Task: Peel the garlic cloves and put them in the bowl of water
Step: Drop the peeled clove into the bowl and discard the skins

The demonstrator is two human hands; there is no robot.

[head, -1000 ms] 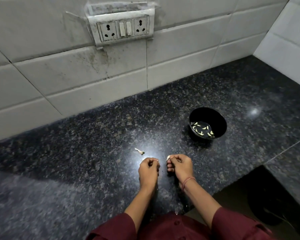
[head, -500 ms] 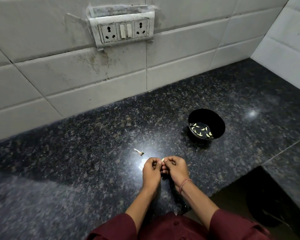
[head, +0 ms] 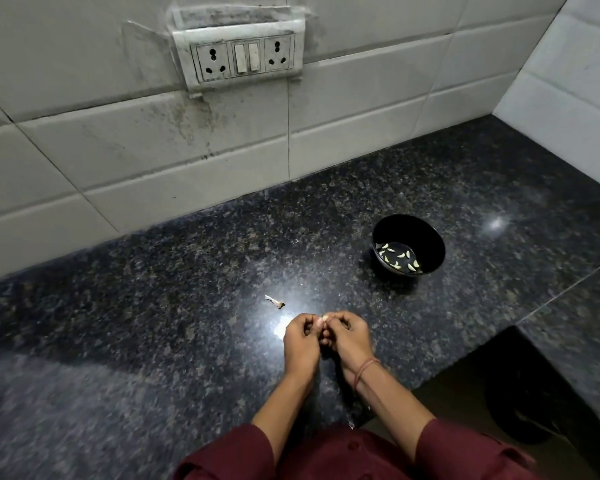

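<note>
My left hand [head: 300,342] and my right hand [head: 349,337] meet over the dark granite counter [head: 153,323], fingers curled together. Between their fingertips they pinch one small pale garlic clove [head: 323,318], mostly hidden by the fingers. A black bowl [head: 426,237] stands to the back right of my hands, with water and several peeled cloves [head: 397,259] floating in it. A scrap of garlic skin with a stem [head: 276,303] lies on the counter just left of my hands.
White tiled walls rise behind and at the right, with a socket and switch plate [head: 245,58] on the back wall. The counter's front edge steps back at the lower right over a dark floor gap [head: 520,403].
My hands were slightly apart, the clove in the right one. They have come together and now both pinch the clove.
</note>
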